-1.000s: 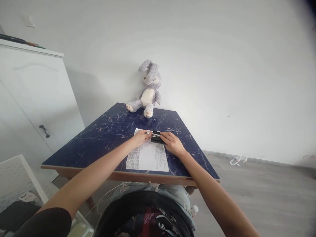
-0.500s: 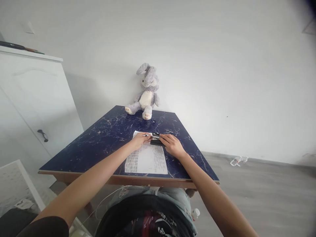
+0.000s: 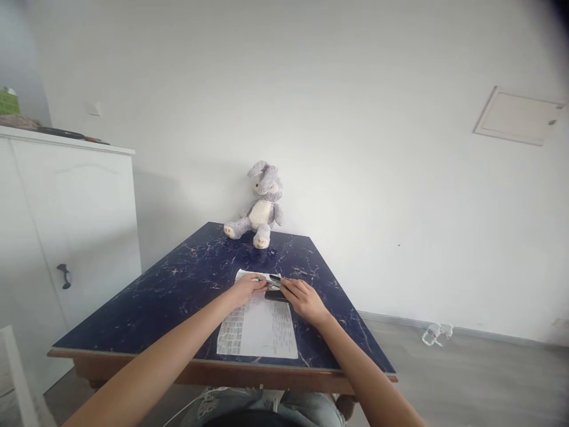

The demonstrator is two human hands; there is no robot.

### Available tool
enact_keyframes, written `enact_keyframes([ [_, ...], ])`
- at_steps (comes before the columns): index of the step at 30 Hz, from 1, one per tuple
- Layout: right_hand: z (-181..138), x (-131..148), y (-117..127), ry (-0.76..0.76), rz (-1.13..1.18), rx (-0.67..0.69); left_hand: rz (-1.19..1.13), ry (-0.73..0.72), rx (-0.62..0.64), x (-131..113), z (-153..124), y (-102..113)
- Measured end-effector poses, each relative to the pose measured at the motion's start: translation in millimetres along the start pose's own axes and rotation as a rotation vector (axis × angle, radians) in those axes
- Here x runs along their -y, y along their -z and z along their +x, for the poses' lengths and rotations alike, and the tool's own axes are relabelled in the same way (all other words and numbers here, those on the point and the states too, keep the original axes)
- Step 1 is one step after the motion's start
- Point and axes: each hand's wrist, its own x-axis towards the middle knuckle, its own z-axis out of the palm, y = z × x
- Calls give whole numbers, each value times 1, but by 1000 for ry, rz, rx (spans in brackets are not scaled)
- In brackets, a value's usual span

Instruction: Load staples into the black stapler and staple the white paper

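While a white cabinet stands well left of the fingers, the blue marbled desk spreads beneath them. Left hand: over the printed paper's far end, fingertips pinching a small shiny piece, too small to identify. Printed paper lies below the fingers and runs toward the person. Plush rabbit sits beyond the fingers, back near the wall. Black stapler, apparently, is between the two hands, top part raised off the base; can't tell whether it rests on the sheet. Right hand: fingers bent, gripping the stapler's right end. Clear plastic item on the floor, well right of the fingers. Wall panel farther right, higher up.
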Motion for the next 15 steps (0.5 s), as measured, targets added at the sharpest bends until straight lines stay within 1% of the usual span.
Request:
enact_keyframes([
  [4, -4, 0, -1, -19, 49, 13, 18, -4, -17, -1, -3, -3],
  [10, -6, -3, -2, -51, 85, 55, 23, 7, -40, 1, 2, -3],
  [12, -5, -3, -1, -66, 97, 56, 74, -14, -41, 1, 2, -2],
  [15, -2, -1, 2, -121, 151, 32, 206, -95, -60, 0, 1, -2],
])
